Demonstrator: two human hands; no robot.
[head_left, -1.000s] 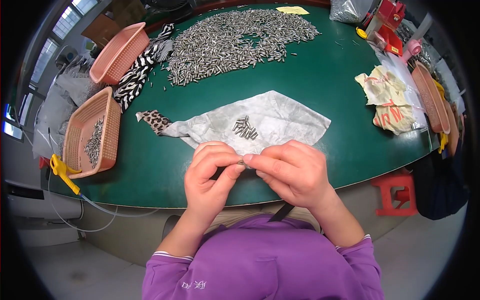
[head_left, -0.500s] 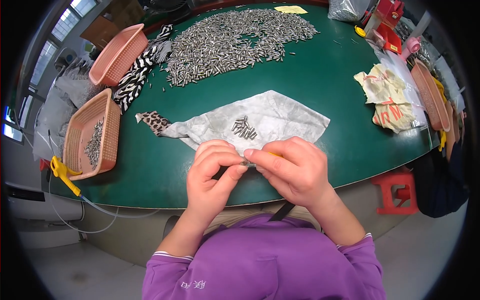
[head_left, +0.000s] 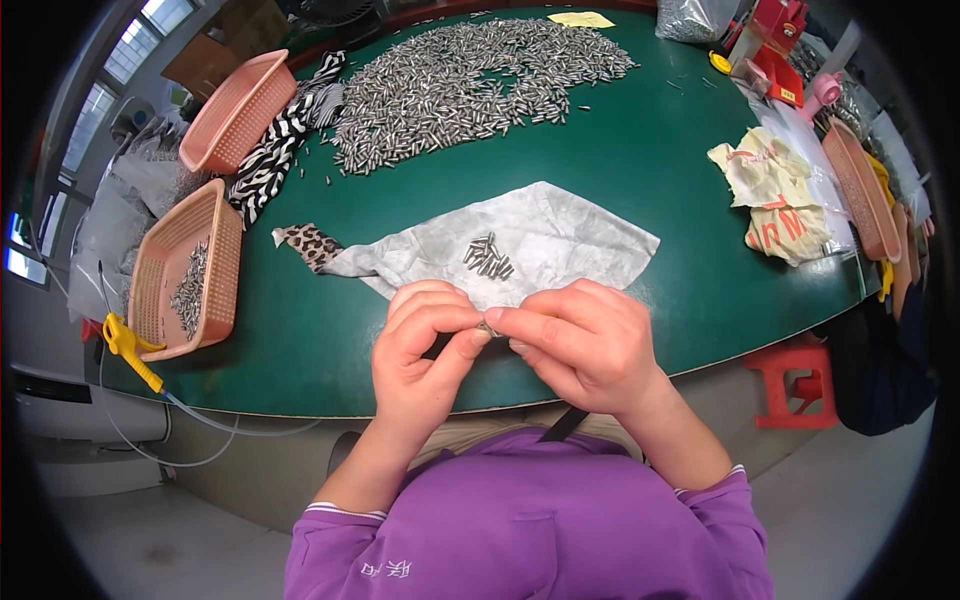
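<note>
My left hand [head_left: 425, 345] pinches a small metal pin [head_left: 485, 327] between thumb and forefinger, just above the near edge of the table. My right hand [head_left: 590, 345] meets it from the other side, its fingers closed and a fingertip at the pin; what else it holds is hidden behind the fingers. Beyond both hands a grey-white cloth [head_left: 590, 235] lies spread out, with a leopard-print piece [head_left: 312, 246] at its left end. On this cloth rests a little heap of similar metal pins [head_left: 488, 257].
A large pile of metal pins [head_left: 470, 90] covers the back of the green table [head_left: 420, 190]. Pink baskets [head_left: 220, 280] stand at the left, with a zebra-print cloth [head_left: 265, 160] and a yellow air gun [head_left: 130, 350] nearby. Crumpled bags [head_left: 780, 200] lie at the right; below is a red stool [head_left: 790, 385].
Both hands have stayed together with only slight finger movement. A yellow bit that showed behind my right forefinger is now out of sight.
</note>
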